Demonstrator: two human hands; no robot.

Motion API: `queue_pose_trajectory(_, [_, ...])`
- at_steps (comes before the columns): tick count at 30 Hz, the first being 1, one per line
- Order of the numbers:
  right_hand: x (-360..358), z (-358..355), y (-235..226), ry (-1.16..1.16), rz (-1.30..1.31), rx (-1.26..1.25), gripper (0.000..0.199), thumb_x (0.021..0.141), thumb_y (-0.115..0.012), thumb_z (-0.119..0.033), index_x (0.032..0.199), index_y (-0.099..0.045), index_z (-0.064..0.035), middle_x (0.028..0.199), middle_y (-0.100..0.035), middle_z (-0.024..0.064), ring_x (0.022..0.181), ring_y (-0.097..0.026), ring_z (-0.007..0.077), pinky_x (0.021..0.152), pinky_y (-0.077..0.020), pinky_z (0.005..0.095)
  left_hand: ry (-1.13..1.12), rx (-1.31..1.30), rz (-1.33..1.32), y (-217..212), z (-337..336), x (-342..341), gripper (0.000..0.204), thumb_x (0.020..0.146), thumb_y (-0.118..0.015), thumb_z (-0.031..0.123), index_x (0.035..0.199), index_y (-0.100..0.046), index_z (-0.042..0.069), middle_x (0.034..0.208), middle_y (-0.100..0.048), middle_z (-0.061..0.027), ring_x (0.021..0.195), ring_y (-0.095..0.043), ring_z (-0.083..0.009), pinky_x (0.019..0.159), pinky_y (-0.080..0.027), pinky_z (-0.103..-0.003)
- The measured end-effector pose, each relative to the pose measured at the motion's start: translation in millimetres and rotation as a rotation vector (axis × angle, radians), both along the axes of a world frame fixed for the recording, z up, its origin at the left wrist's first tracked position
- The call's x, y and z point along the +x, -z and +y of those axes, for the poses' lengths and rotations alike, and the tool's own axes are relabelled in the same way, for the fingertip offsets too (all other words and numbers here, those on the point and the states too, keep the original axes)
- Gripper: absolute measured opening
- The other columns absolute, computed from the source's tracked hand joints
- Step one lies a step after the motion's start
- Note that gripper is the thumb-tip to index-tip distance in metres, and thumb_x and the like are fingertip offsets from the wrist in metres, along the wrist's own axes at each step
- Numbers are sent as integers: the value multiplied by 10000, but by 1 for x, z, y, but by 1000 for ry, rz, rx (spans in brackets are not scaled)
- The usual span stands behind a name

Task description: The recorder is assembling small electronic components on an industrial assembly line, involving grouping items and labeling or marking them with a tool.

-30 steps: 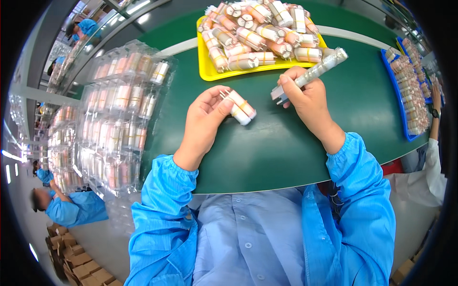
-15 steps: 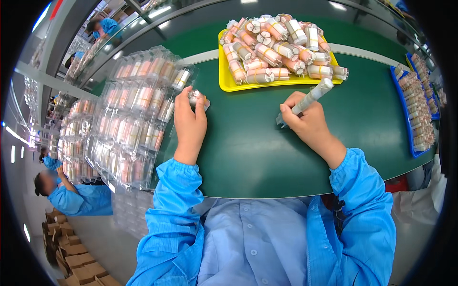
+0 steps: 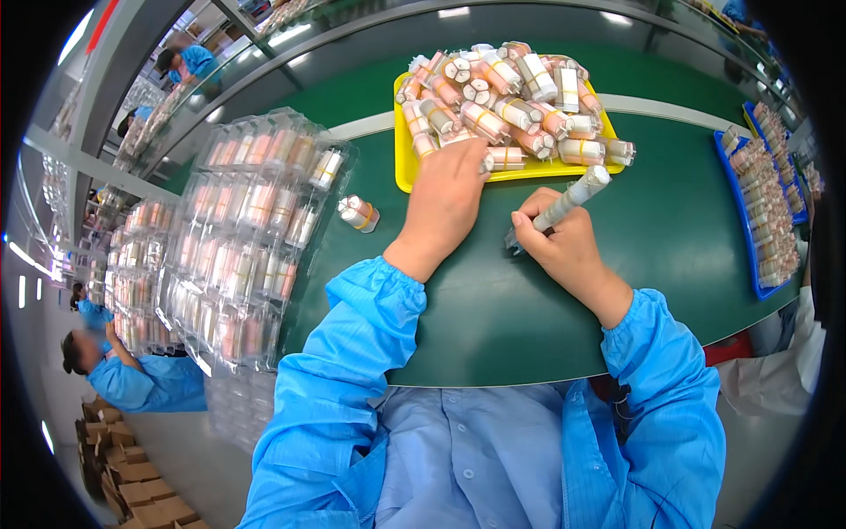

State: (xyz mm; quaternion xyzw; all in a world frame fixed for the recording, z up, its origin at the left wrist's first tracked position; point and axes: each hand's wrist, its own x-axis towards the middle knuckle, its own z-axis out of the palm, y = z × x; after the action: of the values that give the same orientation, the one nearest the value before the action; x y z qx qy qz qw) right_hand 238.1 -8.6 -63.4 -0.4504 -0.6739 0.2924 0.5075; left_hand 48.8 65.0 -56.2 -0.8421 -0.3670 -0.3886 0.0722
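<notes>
Right hand [image 3: 560, 242] is clenched around a whitish rod-shaped tool [image 3: 575, 196], above the dark green tabletop [image 3: 476, 300]. One pink-and-white cylindrical bundle with yellow band [image 3: 359, 213] rests apart, at left. Left hand [image 3: 443, 201] is at similar bundles [image 3: 489, 119] in the yellow plastic tray [image 3: 403, 163]; its grip, and any writing, I cannot tell.

Tray [image 3: 403, 159] at 1 o'clock was yellow; cylindrical bundles [image 3: 485, 122] in it pink, white, grey, banded yellow. Tabletop [image 3: 502, 309] was dark green, pale stripe [image 3: 679, 110] at 2. Pen-shaped tool [image 3: 573, 196] off-white. Sleeve [image 3: 665, 379] at 4 bright blue; cartons [image 3: 145, 492] at 8 brown.
</notes>
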Motion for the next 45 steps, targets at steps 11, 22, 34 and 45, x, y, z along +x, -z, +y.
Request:
queue_pose_trajectory(11, [2, -4, -20, -5, 52, 219, 133, 871, -731, -50, 790, -627, -32, 737, -615, 75, 676, -580, 226, 627, -451, 365, 165, -645, -289, -8, -89, -18, 515, 724, -909, 89, 1164, -649, 18, 1069, -697, -100, 931, -686, -210, 847, -567, -315])
queue_pose_trajectory(22, [-6, -8, -14, -9, -79, 219, 144, 876, -747, -79, 810, -628, -31, 723, -597, 66, 629, -580, 200, 556, -444, 351, 178, -521, -292, -2, -90, -15, 491, 697, -924, 105, 1094, -645, 25, 1000, -686, -105, 874, -676, -244, 780, -566, -339])
queue_pose_trajectory(34, [-8, -10, -14, -19, -114, 52, 167, 911, -737, -126, 838, -617, -36, 702, -637, 70, 611, -620, 191, 567, -481, 326, 170, -503, -296, -2, -91, -14, 480, 706, -904, 68, 1099, -633, 20, 1042, -663, -113, 907, -663, -245, 781, -564, -345])
queue_pose_trajectory(45, [-2, -8, -25, 46, 272, -149, 153, 926, -697, -104, 811, -651, -15, 698, -669, 27, 619, -588, 86, 577, -465, 271, 208, -514, -274, -10, -87, -16, 562, 747, -836, 14, 1265, -619, 29, 1172, -622, -135, 1002, -639, -244, 900, -527, -327])
